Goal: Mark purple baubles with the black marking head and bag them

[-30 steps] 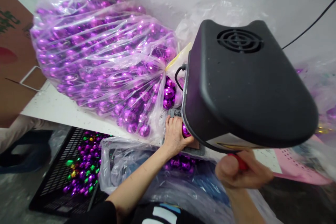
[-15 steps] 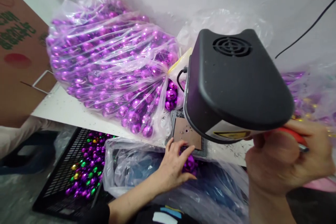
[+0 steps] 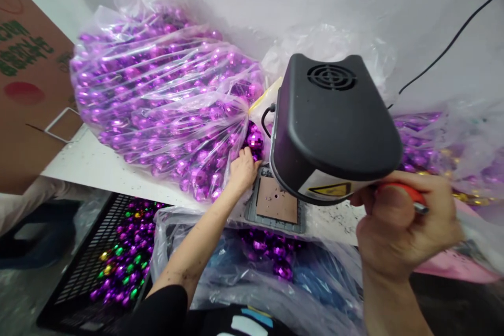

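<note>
1. Head view, centre: the left hand (image 3: 243, 169) is narrow, fingers bunched against shiny purple faceted balls (image 3: 255, 140); whether it grips one, I can't tell.
2. Toward four o'clock, the right hand (image 3: 405, 231) wraps a red lever handle (image 3: 402, 192) beside the rounded black machine housing (image 3: 338, 121).
3. At ten o'clock, a bulging clear plastic bag (image 3: 157, 100) crowds the left hand.
4. Near six, a square brown plate (image 3: 275, 200) sits by the white tabletop's (image 3: 334, 218) front edge, a gap separating it from the right hand.
</note>
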Available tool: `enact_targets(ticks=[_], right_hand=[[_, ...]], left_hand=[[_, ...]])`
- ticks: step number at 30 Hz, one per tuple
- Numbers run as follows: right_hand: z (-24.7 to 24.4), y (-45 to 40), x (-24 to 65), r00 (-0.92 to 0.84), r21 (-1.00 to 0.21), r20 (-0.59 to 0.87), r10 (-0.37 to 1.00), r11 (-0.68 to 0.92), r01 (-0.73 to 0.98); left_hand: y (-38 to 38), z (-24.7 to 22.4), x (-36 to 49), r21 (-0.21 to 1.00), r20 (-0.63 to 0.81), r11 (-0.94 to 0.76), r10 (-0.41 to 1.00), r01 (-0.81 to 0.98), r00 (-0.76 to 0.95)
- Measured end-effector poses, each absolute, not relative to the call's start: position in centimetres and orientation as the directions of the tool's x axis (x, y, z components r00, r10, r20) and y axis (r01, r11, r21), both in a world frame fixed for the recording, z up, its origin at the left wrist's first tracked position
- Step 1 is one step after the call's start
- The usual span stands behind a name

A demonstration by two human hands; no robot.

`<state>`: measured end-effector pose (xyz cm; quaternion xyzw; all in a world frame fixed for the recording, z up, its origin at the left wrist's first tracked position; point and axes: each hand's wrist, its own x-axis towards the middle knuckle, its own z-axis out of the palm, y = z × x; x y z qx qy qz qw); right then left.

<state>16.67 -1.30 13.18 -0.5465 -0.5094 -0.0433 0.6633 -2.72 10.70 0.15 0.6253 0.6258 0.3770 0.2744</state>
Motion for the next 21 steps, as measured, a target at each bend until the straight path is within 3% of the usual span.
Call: enact_targets(ticks=[3, 6, 8, 10, 12, 14, 17, 21], right_hand=[[13.2, -1.5, 16.8, 0.479, -0.689, 0.709, 0.517, 0.364, 0.627], [13.3, -1.5, 16.7, 0.479, -0.681, 0.717, 0.506, 0.359, 0.639], [13.3, -1.4, 16.5, 0.473, -0.669, 0.731, 0.492, 0.378, 0.640], [13.3, -1.3, 16.4, 0.474, -0.669, 0.736, 0.484, 0.406, 0.623], [13.2, -1.2, 16.4, 0.485, -0.679, 0.730, 0.482, 0.426, 0.599], [13.2, -1.3, 16.4, 0.488, -0.692, 0.717, 0.498, 0.425, 0.583], [13.2, -1.4, 16.7, 0.487, -0.706, 0.698, 0.524, 0.393, 0.589], [13.3, -1.6, 16.7, 0.484, -0.714, 0.683, 0.548, 0.361, 0.600]], left_hand=[[9.5, 1.3, -4.0, 0.802, 0.129, -0.078, 0.991, 0.592, -0.044], [7.1, 2.6, -5.5, 0.929, 0.070, -0.086, 0.996, 0.360, 0.055], [5.3, 2.9, -6.1, 0.993, -0.081, 0.065, 0.984, 0.101, 0.160], [3.8, 2.8, -6.2, 0.961, -0.223, 0.257, 0.939, -0.104, 0.262], [2.7, 2.4, -5.9, 0.909, -0.290, 0.366, 0.900, -0.199, 0.326], [2.1, 1.8, -5.3, 0.893, -0.318, 0.402, 0.881, -0.202, 0.350], [1.8, 0.9, -4.3, 0.930, -0.326, 0.361, 0.897, -0.068, 0.299], [1.3, -0.1, -3.1, 0.987, -0.149, 0.134, 0.971, 0.094, 0.188]])
